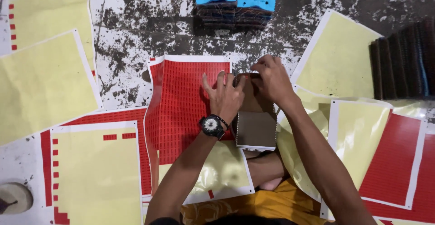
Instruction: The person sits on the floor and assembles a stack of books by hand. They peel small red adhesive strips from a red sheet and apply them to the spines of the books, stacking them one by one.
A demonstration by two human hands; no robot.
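Observation:
A brown card-covered booklet (256, 127) lies in front of me, over sheets of red stickers. My left hand (225, 97), with a black wristwatch, rests on the booklet's upper left edge and on the red sticker sheet (181, 102), fingers spread. My right hand (272, 80) presses its fingertips on the booklet's top edge, where a small red sticker shows under them. Whether the fingers pinch that sticker I cannot tell.
Yellow backing sheets (41, 84) with few red stickers left lie to the left and right (340, 57). A stack of blue-covered booklets (235, 0) stands at the top. Dark stacked booklets (403, 61) sit at the right. More red sheets (394, 161) lie lower right.

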